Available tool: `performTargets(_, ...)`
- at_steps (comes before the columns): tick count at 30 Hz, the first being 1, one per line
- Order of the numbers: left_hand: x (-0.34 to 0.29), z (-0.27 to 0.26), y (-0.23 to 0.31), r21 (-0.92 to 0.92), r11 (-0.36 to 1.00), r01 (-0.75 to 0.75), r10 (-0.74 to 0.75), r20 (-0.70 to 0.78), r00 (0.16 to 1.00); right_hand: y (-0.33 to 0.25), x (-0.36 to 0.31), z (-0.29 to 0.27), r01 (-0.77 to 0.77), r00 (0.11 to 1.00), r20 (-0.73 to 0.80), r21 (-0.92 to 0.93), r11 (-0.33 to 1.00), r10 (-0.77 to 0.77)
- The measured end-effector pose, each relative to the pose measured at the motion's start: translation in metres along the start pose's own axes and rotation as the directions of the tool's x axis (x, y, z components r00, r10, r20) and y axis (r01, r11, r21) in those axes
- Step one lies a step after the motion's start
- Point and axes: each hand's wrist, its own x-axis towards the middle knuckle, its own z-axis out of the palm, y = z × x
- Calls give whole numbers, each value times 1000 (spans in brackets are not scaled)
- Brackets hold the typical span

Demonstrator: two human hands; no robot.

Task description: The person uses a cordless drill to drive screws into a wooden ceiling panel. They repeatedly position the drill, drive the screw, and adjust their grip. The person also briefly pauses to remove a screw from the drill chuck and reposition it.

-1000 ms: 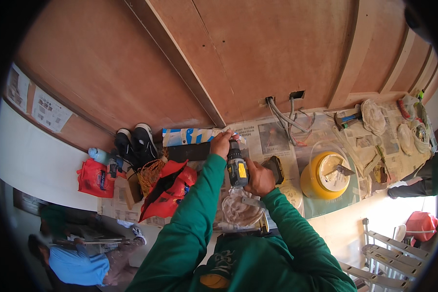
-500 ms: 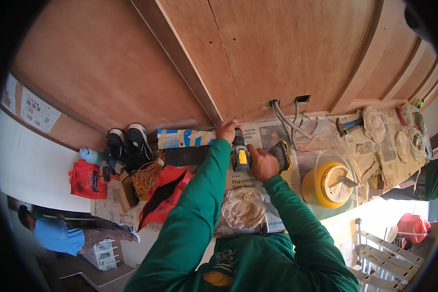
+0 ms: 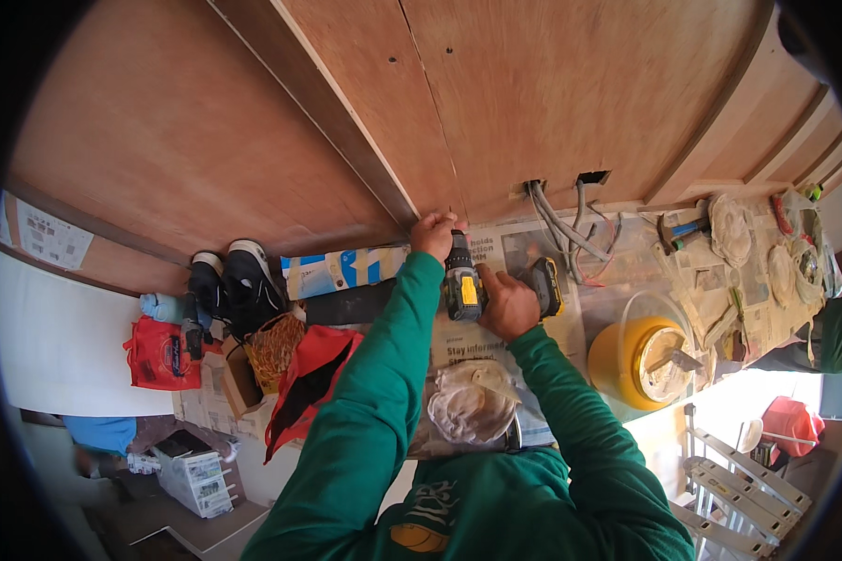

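My right hand [image 3: 511,306] is wrapped round the handle of a yellow and black cordless drill [image 3: 462,285], its battery sticking out to the right. The drill points away from me, its black chuck close to the lower part of a plywood panel [image 3: 552,103]. Beside the chuck, my left hand [image 3: 434,235] has its fingers drawn together against the wood. Whatever lies between those fingertips is too small and hidden to name. Two dark holes show higher up in the panel, near a seam.
Grey cables [image 3: 563,234] hang from cut-outs right of the drill. On the newspaper-covered bench stand a yellow bucket [image 3: 617,360], a bundled cloth [image 3: 473,402], a hammer [image 3: 688,230] and a red bag [image 3: 313,369]. Black shoes [image 3: 251,285] sit at left; a ladder [image 3: 744,477] stands lower right.
The view has shifted slightly, while both hands and the drill keep nearly the same place at the panel. At lower left, a person in blue is now mostly hidden behind the white board.
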Motion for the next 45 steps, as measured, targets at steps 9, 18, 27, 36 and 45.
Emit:
performTargets(9, -8, 4, 10, -53, 998, 22, -21, 29, 999, 3, 2, -3, 25, 999, -36, 40, 999, -24)
performTargets(18, -7, 1, 13, -64, 996, 58, -57, 25, 998, 0, 7, -7, 32, 999, -8, 45, 998, -32)
performTargets(27, -9, -3, 16, -167, 961, 221, -184, 212, 960, 1, 8, -2, 19, 1000, -17, 35, 999, -18)
performTargets(36, -3, -3, 12, -202, 958, 206, -159, 228, 961, -2, 11, -5, 17, 1000, -8, 39, 999, -16)
performTargets(45, 1, -4, 8, -267, 936, 228, -155, 268, 951, -1, 10, -1, 18, 1000, 4, 41, 999, -18)
